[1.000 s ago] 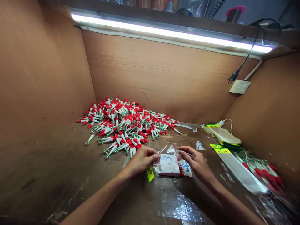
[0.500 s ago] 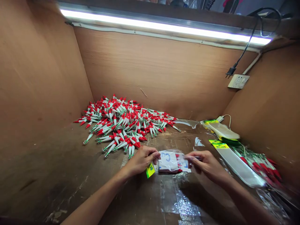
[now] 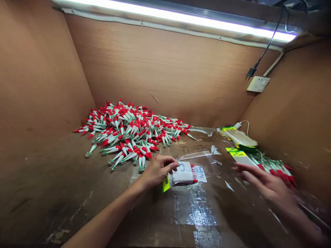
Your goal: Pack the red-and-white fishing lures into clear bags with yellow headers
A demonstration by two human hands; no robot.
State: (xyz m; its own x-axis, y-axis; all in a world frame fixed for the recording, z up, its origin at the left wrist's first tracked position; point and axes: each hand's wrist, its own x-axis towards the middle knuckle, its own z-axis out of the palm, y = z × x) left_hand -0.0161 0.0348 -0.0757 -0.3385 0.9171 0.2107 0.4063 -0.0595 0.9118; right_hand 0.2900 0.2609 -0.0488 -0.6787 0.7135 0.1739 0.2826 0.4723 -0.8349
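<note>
Since earlier frame, right hand [image 3: 271, 187] has swung off flat clear plastic bag [image 3: 198, 155] to lower right, blurred; I cannot tell if its fingers meet. Left hand [image 3: 158, 169], lower centre: I see thumb and fingers pinched on bag, film spreading right over white card with blue handwriting [image 3: 182, 172]. Flat clear sleeves with yellow-green headers [image 3: 239, 156], right, near right hand. Farther, centre left: heaped red-and-white spindle-shaped lures [image 3: 137, 127].

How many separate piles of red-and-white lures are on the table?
2: the large pile at the back, left of centre, and the smaller pile on the right, just beyond the right hand, which may hide part of it.
</note>
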